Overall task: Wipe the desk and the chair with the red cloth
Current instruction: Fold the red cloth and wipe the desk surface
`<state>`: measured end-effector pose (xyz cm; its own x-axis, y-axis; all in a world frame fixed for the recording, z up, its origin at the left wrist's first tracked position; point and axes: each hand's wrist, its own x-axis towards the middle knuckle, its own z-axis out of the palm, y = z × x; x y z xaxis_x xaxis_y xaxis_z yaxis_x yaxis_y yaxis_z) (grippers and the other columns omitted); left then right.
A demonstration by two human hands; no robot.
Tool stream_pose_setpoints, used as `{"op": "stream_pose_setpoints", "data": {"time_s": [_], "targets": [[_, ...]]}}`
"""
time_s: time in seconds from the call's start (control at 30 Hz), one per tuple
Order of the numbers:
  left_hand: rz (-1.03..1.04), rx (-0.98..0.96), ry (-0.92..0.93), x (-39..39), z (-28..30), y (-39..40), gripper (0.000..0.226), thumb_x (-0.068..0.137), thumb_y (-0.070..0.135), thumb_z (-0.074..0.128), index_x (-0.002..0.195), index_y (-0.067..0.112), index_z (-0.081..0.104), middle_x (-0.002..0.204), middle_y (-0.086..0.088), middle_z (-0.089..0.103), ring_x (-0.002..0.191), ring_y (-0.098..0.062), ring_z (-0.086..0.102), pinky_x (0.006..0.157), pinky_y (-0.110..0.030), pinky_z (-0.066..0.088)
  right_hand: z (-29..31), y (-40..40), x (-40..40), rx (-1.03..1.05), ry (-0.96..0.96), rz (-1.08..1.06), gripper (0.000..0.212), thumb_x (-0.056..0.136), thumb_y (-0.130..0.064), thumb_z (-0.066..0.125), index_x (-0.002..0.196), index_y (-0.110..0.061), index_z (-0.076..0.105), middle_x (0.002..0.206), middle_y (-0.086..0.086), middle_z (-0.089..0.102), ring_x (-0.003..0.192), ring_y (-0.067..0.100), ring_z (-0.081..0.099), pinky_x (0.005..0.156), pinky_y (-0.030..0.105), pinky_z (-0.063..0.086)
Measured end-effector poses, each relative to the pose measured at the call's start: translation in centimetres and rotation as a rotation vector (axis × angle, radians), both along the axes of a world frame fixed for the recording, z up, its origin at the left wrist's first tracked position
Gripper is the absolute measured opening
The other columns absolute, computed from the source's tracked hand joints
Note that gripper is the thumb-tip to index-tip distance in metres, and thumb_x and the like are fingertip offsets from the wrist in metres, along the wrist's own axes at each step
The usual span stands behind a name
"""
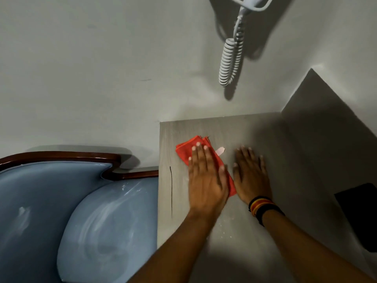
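I see my left hand point(206, 176) pressed flat, fingers spread, on the folded red cloth point(187, 152) on the pale desk point(275, 160); my right hand point(252, 174) lies open just beside it, grasping nothing; a blue chair point(81, 211) stands touching the desk's left edge.

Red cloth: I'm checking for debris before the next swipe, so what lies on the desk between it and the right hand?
In the head view, a small pale scrap lies on the desk between the red cloth and the right hand.
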<state>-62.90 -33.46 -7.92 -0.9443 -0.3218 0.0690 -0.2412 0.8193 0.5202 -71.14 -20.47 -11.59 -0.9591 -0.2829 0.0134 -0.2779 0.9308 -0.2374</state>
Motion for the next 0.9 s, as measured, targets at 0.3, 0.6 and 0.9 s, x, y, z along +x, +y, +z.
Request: {"op": "stream_pose_setpoints", "data": {"time_s": [0.3,0.6,0.9], "targets": [[0.232,-0.092,-0.207,-7.7,-2.1,-0.7,0.076,0.107,0.040,0.026,0.164,-0.006,0.007,0.172,-0.029,0.009,0.163,-0.041,0.004,0.133,-0.055,0.000,0.2,0.1,0.3,-0.060,0.035,-0.007,0.058,0.104,-0.032,0.026,0.158,-0.015,0.036,0.169,0.005,0.028,0.159,0.021,0.019,0.130,0.048,0.007],[-0.016,-0.244,-0.154,-2.3,-2.2,-8.5,0.068,0.111,0.042,0.019,0.167,0.006,0.007,0.177,-0.012,0.007,0.165,-0.026,-0.001,0.135,-0.047,0.002,-0.2,0.1,0.2,-0.079,0.033,-0.011,0.054,0.107,-0.030,0.032,0.159,-0.016,0.033,0.169,0.004,0.027,0.159,0.020,0.016,0.130,0.047,0.004],[-0.012,-0.153,-0.121,12.0,-3.4,-4.6,0.070,0.109,0.052,0.016,0.168,0.019,-0.001,0.177,0.004,-0.008,0.163,-0.010,-0.015,0.136,-0.041,0.000,0.5,-0.1,0.4,-0.042,-0.002,-0.004,0.056,0.107,-0.033,0.028,0.160,-0.016,0.027,0.171,0.004,0.022,0.160,0.022,0.013,0.130,0.050,0.005]]}}
